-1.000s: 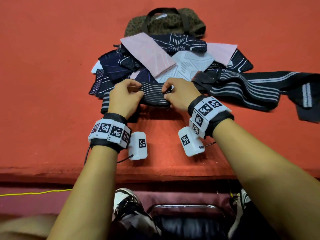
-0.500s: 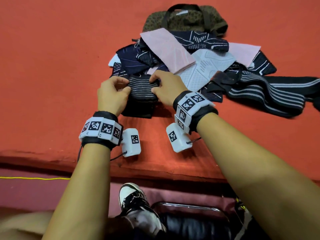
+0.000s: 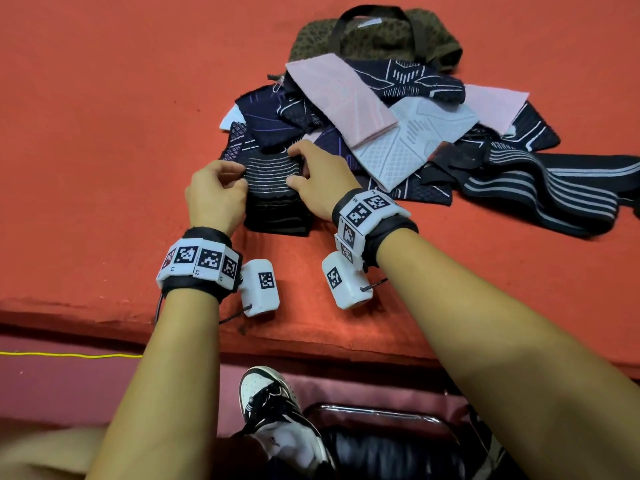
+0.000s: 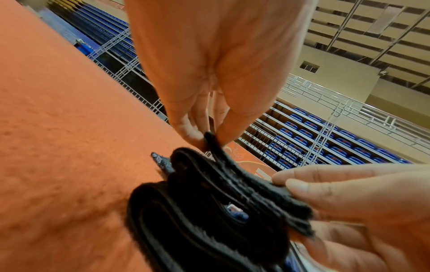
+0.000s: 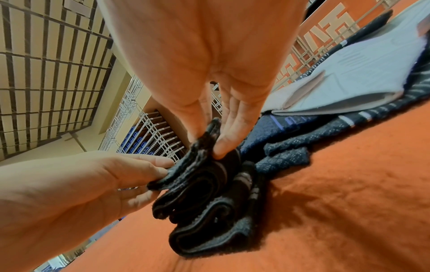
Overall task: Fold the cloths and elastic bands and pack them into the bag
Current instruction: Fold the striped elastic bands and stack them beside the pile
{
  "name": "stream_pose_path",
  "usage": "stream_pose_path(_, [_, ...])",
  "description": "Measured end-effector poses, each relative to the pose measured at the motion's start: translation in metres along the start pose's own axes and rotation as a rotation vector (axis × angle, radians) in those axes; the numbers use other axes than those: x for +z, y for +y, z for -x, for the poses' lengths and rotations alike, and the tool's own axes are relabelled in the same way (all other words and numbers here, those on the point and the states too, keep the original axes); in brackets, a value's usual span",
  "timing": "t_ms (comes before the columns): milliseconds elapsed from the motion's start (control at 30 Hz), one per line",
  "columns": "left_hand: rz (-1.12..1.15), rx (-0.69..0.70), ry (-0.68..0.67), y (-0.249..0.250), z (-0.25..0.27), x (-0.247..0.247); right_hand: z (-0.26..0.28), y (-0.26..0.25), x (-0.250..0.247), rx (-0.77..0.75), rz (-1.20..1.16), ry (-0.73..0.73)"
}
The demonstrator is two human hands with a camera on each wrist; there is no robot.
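Observation:
A black elastic band with thin white stripes (image 3: pixel 273 192) lies folded into a thick stack on the red table (image 3: pixel 104 133). My left hand (image 3: pixel 216 192) pinches its top layer at the left edge, and my right hand (image 3: pixel 311 181) pinches the right edge. The left wrist view shows the stacked folds (image 4: pixel 209 202) with my left hand (image 4: pixel 204 136) above and my right hand (image 4: pixel 325 193) at the side. From the right wrist, the band (image 5: pixel 209 193) is held between my right hand (image 5: pixel 209 139) and left hand (image 5: pixel 149 174). The brown patterned bag (image 3: pixel 377 36) sits behind the pile.
A heap of dark blue patterned, pink (image 3: pixel 343 98) and white (image 3: pixel 412 140) cloths lies behind the band. Another long black striped band (image 3: pixel 554 192) stretches to the right. The table's front edge (image 3: pixel 311 344) is near, with a shoe (image 3: pixel 273 410) and chair below.
Both hands have drawn closer together on the band and folded it over into a narrower, thicker stack. The camera view has swung left, so the pile sits further right.

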State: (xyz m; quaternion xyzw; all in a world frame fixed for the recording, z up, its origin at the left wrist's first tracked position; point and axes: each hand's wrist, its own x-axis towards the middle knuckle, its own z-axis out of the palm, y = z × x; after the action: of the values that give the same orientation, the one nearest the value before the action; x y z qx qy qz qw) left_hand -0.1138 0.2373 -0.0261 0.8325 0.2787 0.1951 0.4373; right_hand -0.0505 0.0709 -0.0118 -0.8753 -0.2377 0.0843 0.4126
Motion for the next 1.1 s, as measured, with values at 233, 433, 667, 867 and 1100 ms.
stream_pose_path(233, [-0.045, -0.084, -0.027, -0.002, -0.001, 0.005, -0.004, 0.006, 0.009, 0.016, 0.039, 0.026])
stream_pose_path(433, [-0.134, -0.068, -0.038, 0.006, -0.001, 0.007, -0.009, 0.014, 0.014, 0.037, 0.082, -0.031])
stream_pose_path(667, [-0.198, 0.129, -0.018, 0.036, 0.008, 0.020, 0.002, 0.026, -0.015, 0.033, 0.103, 0.019])
stream_pose_path(867, [-0.200, 0.229, -0.207, 0.065, 0.028, 0.061, 0.026, 0.068, -0.056, 0.252, 0.248, 0.007])
stream_pose_path(1100, [-0.180, 0.332, -0.401, 0.089, 0.059, 0.114, 0.066, 0.126, -0.117, 0.468, 0.424, 0.140])
